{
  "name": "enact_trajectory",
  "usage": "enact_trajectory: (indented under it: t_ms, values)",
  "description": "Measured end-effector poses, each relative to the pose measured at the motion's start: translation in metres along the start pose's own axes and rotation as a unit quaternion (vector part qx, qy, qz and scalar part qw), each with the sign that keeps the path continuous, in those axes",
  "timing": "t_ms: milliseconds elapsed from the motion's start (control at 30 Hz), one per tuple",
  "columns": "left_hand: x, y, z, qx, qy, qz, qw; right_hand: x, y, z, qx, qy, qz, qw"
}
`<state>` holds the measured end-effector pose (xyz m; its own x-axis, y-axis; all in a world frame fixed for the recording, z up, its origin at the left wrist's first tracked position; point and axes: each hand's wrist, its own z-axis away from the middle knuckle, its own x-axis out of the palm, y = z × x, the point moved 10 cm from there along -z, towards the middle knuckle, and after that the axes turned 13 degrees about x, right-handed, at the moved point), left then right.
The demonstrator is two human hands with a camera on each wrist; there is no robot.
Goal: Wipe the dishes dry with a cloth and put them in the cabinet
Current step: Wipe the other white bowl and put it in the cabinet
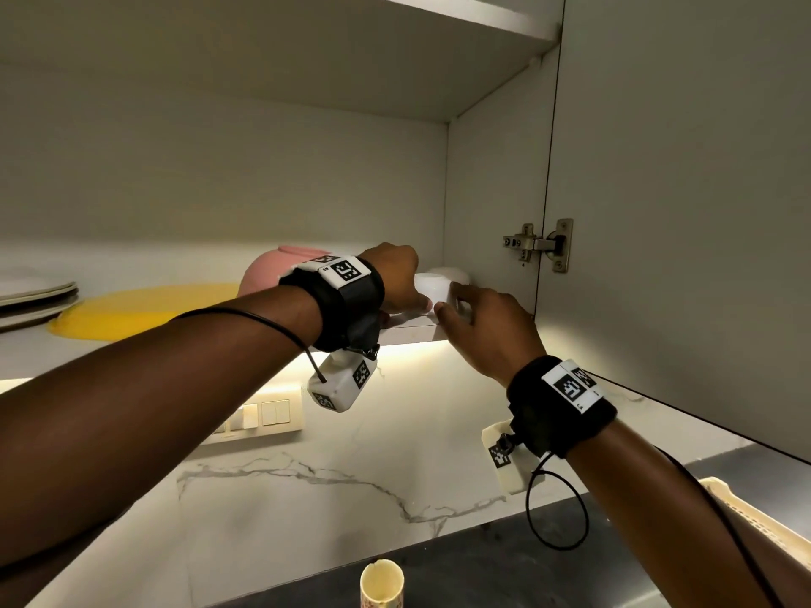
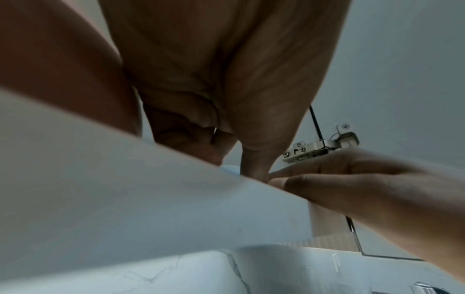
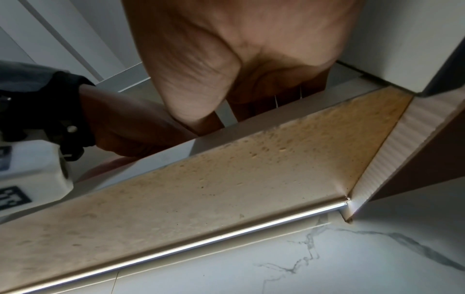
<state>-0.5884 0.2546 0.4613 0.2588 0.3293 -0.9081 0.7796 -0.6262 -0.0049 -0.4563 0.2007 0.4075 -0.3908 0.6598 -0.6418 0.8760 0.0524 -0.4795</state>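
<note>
**Dim shelf (image 1: 26, 353), glaring light strip (image 3: 226, 236)**

The light strip under the cabinet (image 1: 487, 190) throws warm glare onto the marble wall (image 1: 307, 476); the shelf above is dim. Wrist views are soft, smeared near the lens, straight edges bowed.

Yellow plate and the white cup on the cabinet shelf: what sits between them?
A pink bowl stands between the yellow plate and the white cup. Only the head view shows it.

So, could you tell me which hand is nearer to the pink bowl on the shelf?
Left. The left hand holds the white cup just right of the pink bowl; the right hand grips the cup's far side, further right.
</note>
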Motion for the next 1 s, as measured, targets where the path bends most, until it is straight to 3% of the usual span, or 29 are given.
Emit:
enact_trajectory:
  t_ms: [167, 367, 467, 733, 1000]
  values:
    - [-0.004, 0.006, 0.004, 0.012, 0.004, -0.002, 1.0, 0.0, 0.001, 0.005, -0.01, 0.0, -0.035, 0.999]
    - [-0.038, 0.021, 0.045, 0.065, 0.11, 0.039, 0.991, -0.023, -0.004, 0.047, -0.04, 0.07, -0.155, 0.985]
    - [-0.039, 0.026, 0.078, 0.084, 0.126, 0.054, 0.987, -0.026, -0.017, 0.076, -0.063, 0.068, -0.172, 0.981]
    - [-0.004, -0.004, 0.19, 0.032, 0.132, 0.104, 0.985, 0.005, -0.05, 0.15, -0.159, -0.006, -0.219, 0.963]
    - [0.086, -0.076, 0.329, -0.091, 0.073, 0.11, 0.987, 0.097, -0.074, 0.247, -0.305, -0.181, -0.176, 0.918]
